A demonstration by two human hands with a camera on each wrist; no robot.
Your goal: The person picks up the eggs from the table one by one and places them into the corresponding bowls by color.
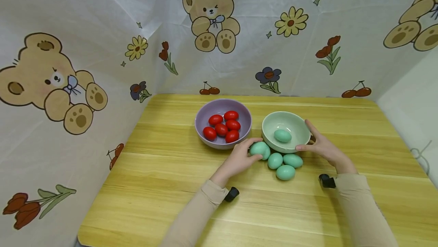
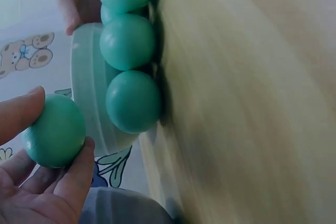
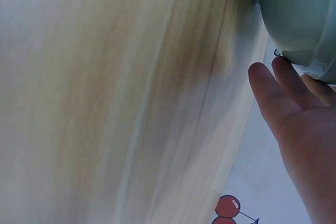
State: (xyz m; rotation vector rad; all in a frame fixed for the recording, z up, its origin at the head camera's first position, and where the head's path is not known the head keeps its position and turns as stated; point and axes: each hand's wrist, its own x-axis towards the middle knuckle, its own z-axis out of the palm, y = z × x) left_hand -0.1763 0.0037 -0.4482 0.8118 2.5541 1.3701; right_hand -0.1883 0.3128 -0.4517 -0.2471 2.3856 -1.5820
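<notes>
My left hand (image 1: 241, 157) pinches a pale green egg (image 2: 55, 132) between thumb and fingers, at the near left side of a light green bowl (image 1: 270, 142). One green egg (image 1: 282, 136) lies inside that bowl. Several more green eggs (image 1: 285, 172) sit on the table against its near side, one partly hidden under the held egg in the head view. My right hand (image 1: 323, 146) rests on the bowl's right side, thumb at the near rim and fingers spread along the wall. In the right wrist view its fingers (image 3: 268, 90) look extended beside the bowl's underside.
A purple bowl (image 1: 199, 129) with several red eggs (image 1: 221, 129) stands left of the green bowl, just beyond my left hand. Both bowls are on a wood-grain table (image 1: 154, 163). A white cloth (image 1: 239, 72) printed with bears and flowers rises behind it.
</notes>
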